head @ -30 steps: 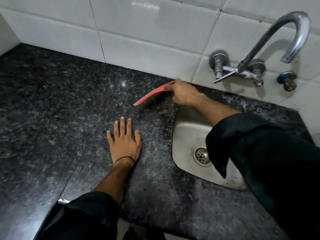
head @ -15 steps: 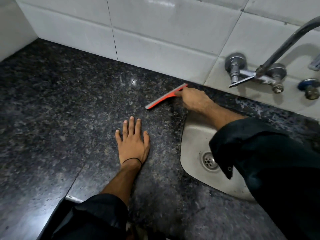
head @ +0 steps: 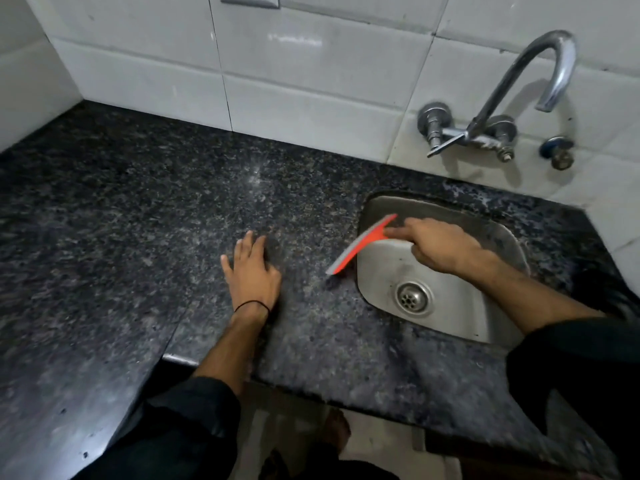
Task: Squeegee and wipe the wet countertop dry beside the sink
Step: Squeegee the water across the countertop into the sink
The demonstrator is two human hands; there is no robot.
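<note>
Head view looks down on a dark speckled granite counter point(head: 138, 220) that fills the left and centre of the frame, with a stainless-steel sink point(head: 453, 317) set into it at centre right. The left hand point(head: 254, 271) lies palm down on the counter at mid-frame, its fingers point(head: 247, 244) straight, close together and holding nothing; a thin black cord point(head: 251, 304) circles the wrist. The right hand point(head: 440, 245) hangs over the left part of the sink, fingers curled round the handle of an orange-red squeegee with a grey rubber edge point(head: 360, 245), the forefinger stretched toward the blade. The blade slants across the sink's left rim, its upper end over the basin and its lower end over the counter just beside the rim. Blur hides whether the edge touches the stone. A round metal drain point(head: 414, 298) sits in the basin below the right hand. A curved chrome tap point(head: 550, 64) juts from the white tiled wall point(head: 311, 98) at upper right. Both forearms come out of black sleeves point(head: 180, 420) at the lower edge.
</note>
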